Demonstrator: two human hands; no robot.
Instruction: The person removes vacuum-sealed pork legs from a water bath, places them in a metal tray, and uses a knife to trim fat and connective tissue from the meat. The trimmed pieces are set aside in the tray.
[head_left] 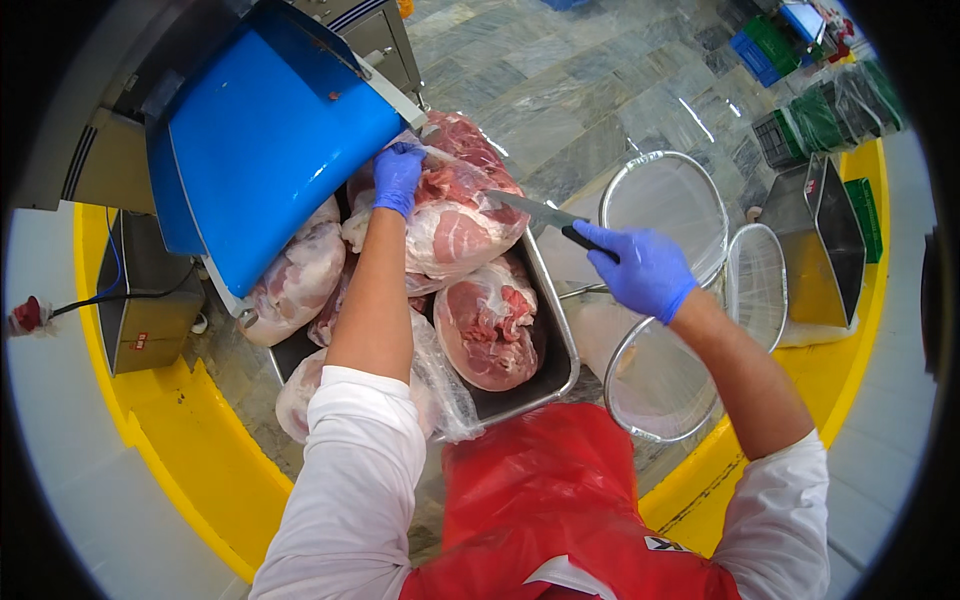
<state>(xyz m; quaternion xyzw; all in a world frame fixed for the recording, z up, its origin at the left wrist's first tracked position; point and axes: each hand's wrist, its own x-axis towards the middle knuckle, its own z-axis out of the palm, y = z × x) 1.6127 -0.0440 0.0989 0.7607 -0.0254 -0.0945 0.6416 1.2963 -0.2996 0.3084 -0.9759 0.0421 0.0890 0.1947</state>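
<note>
One knife [545, 213] is in the right hand [643, 270], grip closed, its tip over raw meat [455, 235] in a tub [566, 345]. The left hand [399, 178] touches meat, its grip unclear.

We record one left hand [398, 180], gloved in violet, back uppermost, the bare left forearm [372, 300] stretched forward. We record one right hand [642, 268], gloved alike, its fingers [598, 236] curled closed, the bare right forearm [745, 375] slanting forward and inward.

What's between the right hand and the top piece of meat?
The knife's blade, pointing from the right hand toward the meat; its tip overlaps the meat in the head view.
</note>
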